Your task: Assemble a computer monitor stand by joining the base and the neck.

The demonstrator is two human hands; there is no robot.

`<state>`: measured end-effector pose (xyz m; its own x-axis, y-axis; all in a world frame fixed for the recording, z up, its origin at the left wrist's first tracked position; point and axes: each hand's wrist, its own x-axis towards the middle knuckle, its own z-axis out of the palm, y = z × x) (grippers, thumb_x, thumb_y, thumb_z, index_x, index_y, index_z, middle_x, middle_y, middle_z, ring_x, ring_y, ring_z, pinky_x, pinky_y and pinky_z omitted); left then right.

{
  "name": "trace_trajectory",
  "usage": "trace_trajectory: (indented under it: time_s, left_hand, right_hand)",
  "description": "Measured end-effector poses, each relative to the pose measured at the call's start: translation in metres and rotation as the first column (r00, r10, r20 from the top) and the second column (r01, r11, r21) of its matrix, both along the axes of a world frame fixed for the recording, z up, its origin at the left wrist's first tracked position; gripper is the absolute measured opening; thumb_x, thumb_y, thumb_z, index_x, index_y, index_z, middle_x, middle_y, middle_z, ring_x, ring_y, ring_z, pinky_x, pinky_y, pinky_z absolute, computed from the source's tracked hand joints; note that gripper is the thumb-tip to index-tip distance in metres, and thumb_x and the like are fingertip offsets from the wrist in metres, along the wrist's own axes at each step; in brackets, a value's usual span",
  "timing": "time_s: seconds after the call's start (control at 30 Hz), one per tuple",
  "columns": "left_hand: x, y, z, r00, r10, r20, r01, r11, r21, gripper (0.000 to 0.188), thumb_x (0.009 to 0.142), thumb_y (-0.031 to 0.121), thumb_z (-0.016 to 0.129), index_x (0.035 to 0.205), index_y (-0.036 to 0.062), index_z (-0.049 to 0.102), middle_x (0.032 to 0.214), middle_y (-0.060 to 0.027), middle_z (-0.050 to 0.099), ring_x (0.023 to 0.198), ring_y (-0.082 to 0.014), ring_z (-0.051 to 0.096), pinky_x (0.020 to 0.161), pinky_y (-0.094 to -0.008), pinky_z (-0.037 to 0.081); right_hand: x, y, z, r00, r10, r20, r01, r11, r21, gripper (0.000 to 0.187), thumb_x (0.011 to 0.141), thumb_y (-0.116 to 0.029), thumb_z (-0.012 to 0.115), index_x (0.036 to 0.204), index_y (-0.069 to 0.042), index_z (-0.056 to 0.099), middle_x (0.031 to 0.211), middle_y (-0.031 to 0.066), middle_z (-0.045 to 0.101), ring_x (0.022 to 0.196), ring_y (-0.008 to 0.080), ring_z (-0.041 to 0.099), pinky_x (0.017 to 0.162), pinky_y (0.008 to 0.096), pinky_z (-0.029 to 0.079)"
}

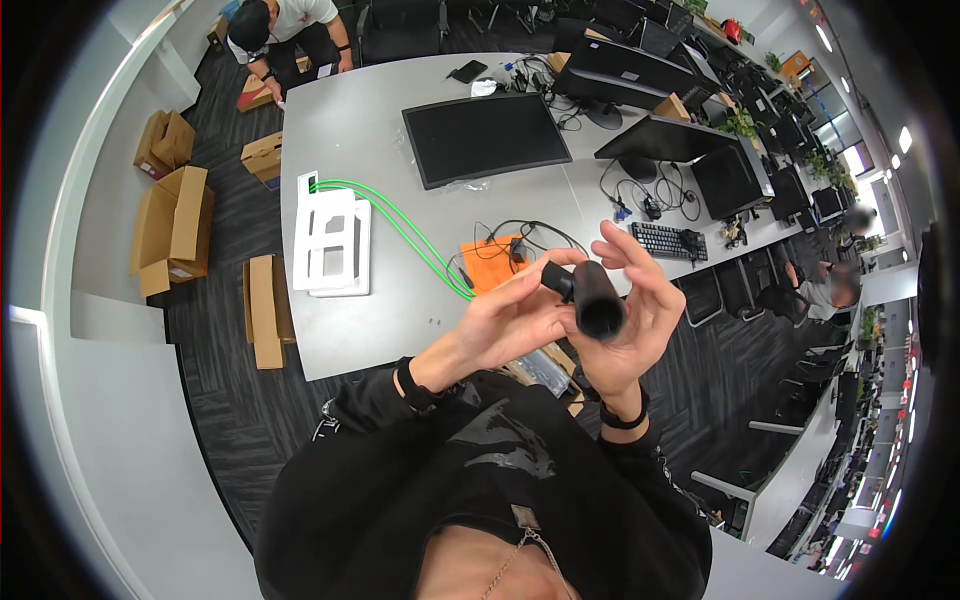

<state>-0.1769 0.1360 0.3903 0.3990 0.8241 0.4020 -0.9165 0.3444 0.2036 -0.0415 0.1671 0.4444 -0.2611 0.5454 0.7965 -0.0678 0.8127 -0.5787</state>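
Note:
A black tube (600, 306) with an open round end and a short stub (557, 282) on its side is raised in front of my chest, above the desk's near edge. My left hand (510, 322) holds it from the left, fingers and thumb closed about the stub. My right hand (632, 325) cradles the tube from the right, with the thumb side against it and the fingers curved loosely and apart. Beyond the hands lie an orange sheet (490, 266) and thin black cables (535, 228) on the desk. What lies behind the tube is hidden.
The grey desk (345, 345) carries a flat-lying monitor (487, 138), white foam packing (333, 245), a green cable (425, 250) and a keyboard (668, 242). Cardboard boxes (180, 230) stand on the floor at left. Another person (290, 30) leans at the far left corner.

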Motion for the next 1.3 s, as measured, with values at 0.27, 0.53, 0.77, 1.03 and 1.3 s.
trace_trajectory:
  time_s: [0.27, 0.53, 0.77, 1.03, 1.3]
  left_hand:
    - [0.004, 0.003, -0.014, 0.999, -0.048, 0.008, 0.049, 0.988, -0.144, 0.049, 0.106, 0.034, 0.039, 0.146, 0.0080, 0.030, 0.140, -0.0261, 0.045, 0.132, -0.0341, 0.047, 0.115, -0.0458, 0.034]
    - [-0.007, 0.005, -0.025, 0.980, 0.015, -0.196, -0.055, 0.979, -0.197, 0.055, 0.104, 0.037, 0.040, 0.146, 0.0033, 0.034, 0.145, -0.0186, 0.044, 0.137, -0.0314, 0.042, 0.115, -0.0486, 0.033]
    - [-0.023, 0.013, -0.021, 0.550, 0.542, -0.636, -0.594, 0.789, 0.159, 0.049, 0.098, 0.023, 0.055, 0.139, -0.0012, 0.046, 0.140, -0.0153, 0.051, 0.131, -0.0246, 0.048, 0.108, -0.0380, 0.039]
    - [-0.026, 0.020, -0.021, 0.181, 0.676, -0.714, -0.445, 0.704, 0.553, 0.043, 0.087, 0.012, 0.070, 0.128, 0.0014, 0.061, 0.138, -0.0106, 0.055, 0.130, -0.0226, 0.049, 0.109, -0.0386, 0.038]
    - [-0.078, -0.016, -0.128, -0.226, 0.464, -0.856, -0.541, 0.671, 0.507, 0.032, 0.080, 0.005, 0.075, 0.112, 0.0010, 0.069, 0.114, -0.0100, 0.069, 0.107, -0.0199, 0.063, 0.095, -0.0321, 0.047]
  right_hand:
    - [0.003, 0.002, -0.004, 0.992, -0.011, 0.127, 0.024, 0.995, -0.099, 0.073, 0.079, 0.005, 0.073, 0.138, 0.005, 0.031, 0.128, 0.0264, 0.057, 0.107, 0.0268, 0.064, 0.094, 0.0349, 0.049]
    - [0.000, 0.004, -0.023, 0.982, -0.120, 0.146, 0.162, 0.932, -0.323, 0.051, 0.081, 0.006, 0.072, 0.127, 0.003, 0.050, 0.109, 0.0155, 0.069, 0.102, 0.0191, 0.067, 0.090, 0.0300, 0.052]
    - [0.010, 0.015, -0.053, 0.994, -0.017, 0.105, 0.071, 0.840, -0.538, 0.041, 0.087, 0.000, 0.069, 0.124, 0.004, 0.053, 0.104, 0.0122, 0.070, 0.095, 0.0162, 0.065, 0.089, 0.0298, 0.049]
    - [0.009, 0.015, -0.092, 0.994, 0.028, 0.108, 0.030, 0.862, -0.505, 0.043, 0.082, 0.008, 0.070, 0.122, 0.002, 0.055, 0.117, 0.0099, 0.056, 0.105, 0.0192, 0.062, 0.093, 0.0330, 0.050]
    - [0.021, 0.018, -0.239, 0.871, 0.293, 0.395, 0.101, 0.679, -0.727, 0.034, 0.091, -0.011, 0.068, 0.120, 0.002, 0.057, 0.109, 0.0142, 0.067, 0.098, 0.0186, 0.067, 0.086, 0.0329, 0.052]
